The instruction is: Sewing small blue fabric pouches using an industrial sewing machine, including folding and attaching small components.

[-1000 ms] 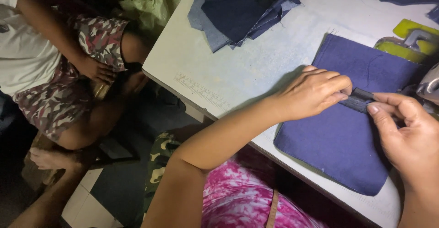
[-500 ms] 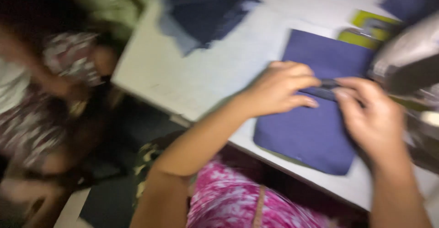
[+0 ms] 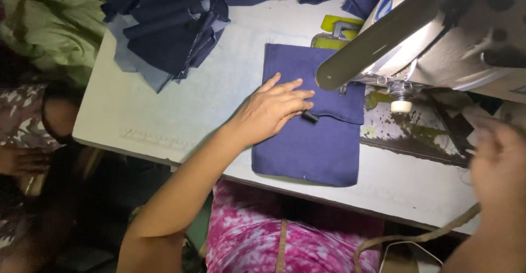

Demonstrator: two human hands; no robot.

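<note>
White tabletop (image 3: pixel 219 95) holds a flat navy fabric panel (image 3: pixel 307 152), top folded over, beside a sewing machine (image 3: pixel 438 37). Left hand (image 3: pixel 271 111) presses it, fingers spread; blurred right hand (image 3: pixel 496 166) grips nothing visible.

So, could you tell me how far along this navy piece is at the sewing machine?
Done: the navy fabric panel lies flat on the table, its top tucked under the sewing machine. In hand: the left hand presses it down; the right hand is off it, blurred. Left: no stitching is visible.
</note>
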